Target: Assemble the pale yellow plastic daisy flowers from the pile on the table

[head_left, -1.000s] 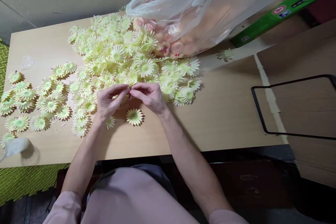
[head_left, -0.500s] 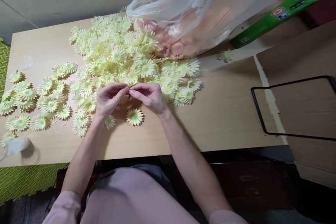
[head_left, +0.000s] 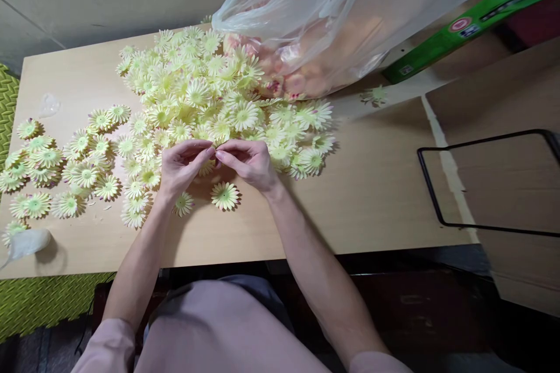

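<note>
Head view: left hand [head_left: 181, 166] and right hand [head_left: 250, 163] met fingertips at the flower pile's [head_left: 205, 93] near edge, together pinching a mostly hidden pale flower [head_left: 205, 168]; a plastic bag [head_left: 332, 17] lay behind the pile.

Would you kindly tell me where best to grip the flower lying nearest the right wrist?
Probably pinch the flower by its petal rim, coming from above at its near edge: it lies flat, face up, apart from the pile.
</note>
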The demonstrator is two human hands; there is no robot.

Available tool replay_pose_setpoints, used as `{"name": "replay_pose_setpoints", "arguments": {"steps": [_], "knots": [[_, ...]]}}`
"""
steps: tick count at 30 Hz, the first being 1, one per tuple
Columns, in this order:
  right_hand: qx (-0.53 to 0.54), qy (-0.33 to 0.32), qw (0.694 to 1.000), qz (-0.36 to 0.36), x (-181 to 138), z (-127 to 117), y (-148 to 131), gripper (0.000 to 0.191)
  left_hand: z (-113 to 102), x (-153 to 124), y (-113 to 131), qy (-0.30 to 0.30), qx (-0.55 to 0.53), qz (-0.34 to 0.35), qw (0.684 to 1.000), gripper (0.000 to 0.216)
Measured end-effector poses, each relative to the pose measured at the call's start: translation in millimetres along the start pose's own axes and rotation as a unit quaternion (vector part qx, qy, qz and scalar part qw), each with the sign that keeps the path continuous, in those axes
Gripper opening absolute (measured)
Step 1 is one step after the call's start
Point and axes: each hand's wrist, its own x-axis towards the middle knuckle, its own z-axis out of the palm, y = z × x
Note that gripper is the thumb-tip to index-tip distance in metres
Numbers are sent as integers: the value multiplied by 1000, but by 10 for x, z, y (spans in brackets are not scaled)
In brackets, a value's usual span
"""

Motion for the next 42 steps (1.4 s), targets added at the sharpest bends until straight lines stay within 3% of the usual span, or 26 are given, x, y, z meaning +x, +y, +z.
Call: {"name": "replay_pose_setpoints", "arguments": {"steps": [15,25,35,42], "knots": [[-5,7,1000,-15,9,5,3,12,-6,7,-4,-20,-12,-12,1000,25],[24,32,999,-11,25,-28,26,13,-43,26,-63,75,40,41,996,9],[-54,7,998,-8,0,37,69,27,-32,-1,-77,16,26,47,998,22],[-86,22,996,-28,12,27,57,29,-24,16,-68,50,-22,-27,998,20]]}}
